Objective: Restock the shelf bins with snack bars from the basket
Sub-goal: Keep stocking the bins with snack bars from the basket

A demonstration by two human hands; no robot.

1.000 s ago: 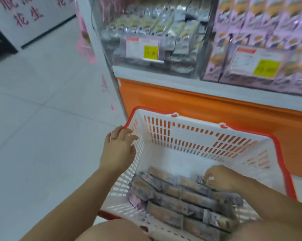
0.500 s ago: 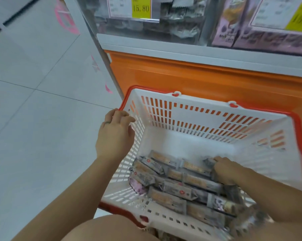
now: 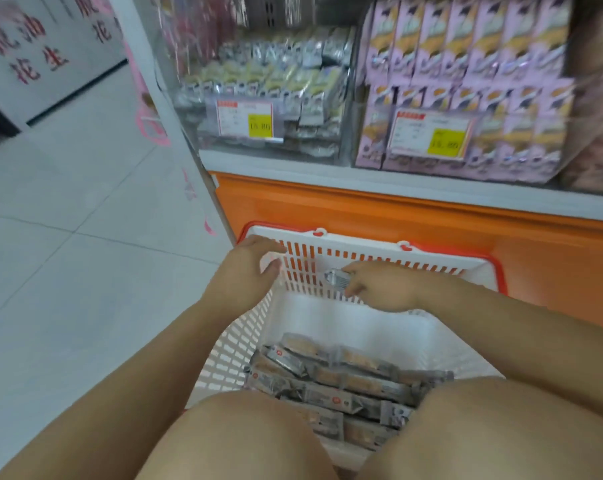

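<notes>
A white basket with a red rim [image 3: 373, 244] stands on the floor against the orange shelf base. Several grey-wrapped snack bars [image 3: 331, 379] lie piled in its near end. My right hand [image 3: 379, 289] is raised above the basket and pinches one silver-wrapped snack bar [image 3: 336, 278] by its end. My left hand [image 3: 248, 271] hovers over the basket's left rim with fingers apart, holding nothing. Above, a clear shelf bin [image 3: 265, 95] holds matching silver and yellow bars behind a price tag.
To the right, a second bin [image 3: 466, 88] is packed with pink boxes behind a yellow price tag. The orange base panel [image 3: 397, 209] runs below the shelf. Grey tiled floor [image 3: 68, 254] lies to the left. My knees [image 3: 244, 441] cover the basket's near edge.
My right hand has lifted out of the pile with one bar and risen toward the far wall of the basket. My left hand has left the rim and opened. The view has tilted up.
</notes>
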